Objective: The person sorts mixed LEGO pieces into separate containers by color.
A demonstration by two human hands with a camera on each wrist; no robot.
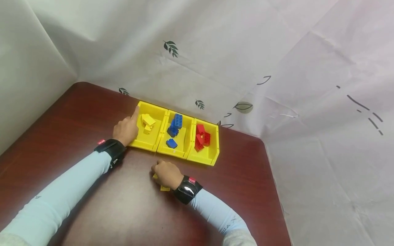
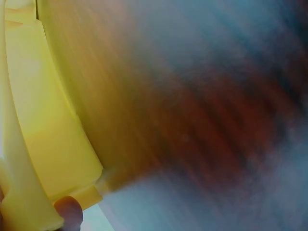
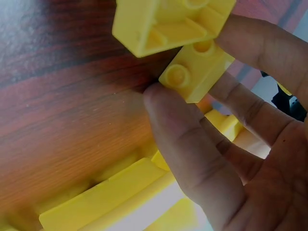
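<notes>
At the left end of a row of yellow bins, my left hand [image 1: 126, 131] holds the side wall of the left bin [image 1: 147, 145], its index finger lying along the rim. A fingertip [image 2: 70, 211] shows against that bin in the left wrist view. Nearer the front, my right hand [image 1: 168, 175] is low over the table and pinches a studded yellow brick [image 3: 192, 77] between thumb and finger. Another yellow brick [image 3: 163, 29], its hollow underside showing, sits against the pinched one; the head view shows a yellow brick [image 1: 165, 188] beside the wrist.
Yellow bricks [image 1: 148, 120] lie in the left bin. Blue bricks [image 1: 171, 143] are in the middle bin [image 1: 184, 136], red bricks [image 1: 200, 129] in the right bin [image 1: 212, 157]. A white leaf-patterned sheet [image 1: 215, 68] hangs behind the dark red-brown table [image 1: 246, 177].
</notes>
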